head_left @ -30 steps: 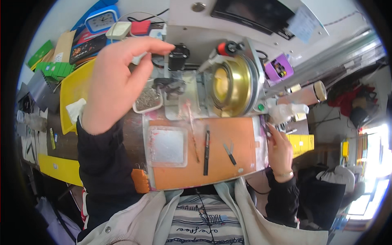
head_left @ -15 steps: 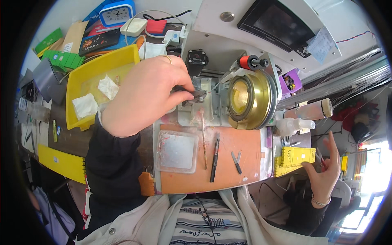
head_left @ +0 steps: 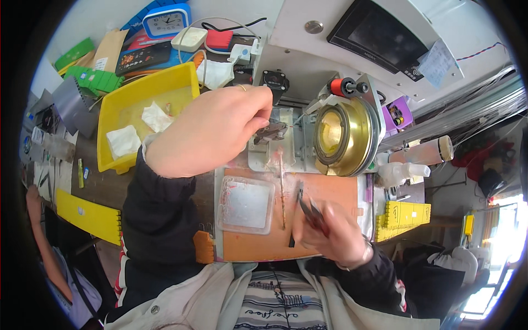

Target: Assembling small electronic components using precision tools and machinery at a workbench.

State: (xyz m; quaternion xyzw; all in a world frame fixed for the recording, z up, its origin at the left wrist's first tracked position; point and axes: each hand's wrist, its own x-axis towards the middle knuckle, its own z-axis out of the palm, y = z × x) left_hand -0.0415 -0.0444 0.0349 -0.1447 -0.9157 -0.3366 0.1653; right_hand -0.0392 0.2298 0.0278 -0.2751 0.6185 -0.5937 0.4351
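My left hand (head_left: 214,129) reaches over the machine bed, its thumb and fingers pinching the end of a dark metal clamp-like piece (head_left: 270,133). That piece lies above a pale plate on the machine, left of the round brass wheel (head_left: 331,132). Over the orange board (head_left: 258,242), my right hand (head_left: 335,236) is closed round a small red-handled tool with pointed metal jaws (head_left: 311,213); its exact kind cannot be made out. A black pen (head_left: 300,192) lies partly hidden beneath this hand. Nearby on the board are a thin stick (head_left: 282,192) and a clear square plastic box (head_left: 246,203).
A yellow tray (head_left: 110,159) with white tissues stands at the left. Yellow toothed strips (head_left: 88,216) lie at the far left, and more (head_left: 404,213) at the right beside a clear squeeze bottle (head_left: 396,174). Another person's arm (head_left: 47,242) shows at the left edge.
My right hand has come in from the far right with the red-handled tool and is now above the orange board, covering the small folding blade. My left hand keeps its place at the clamp-like piece.
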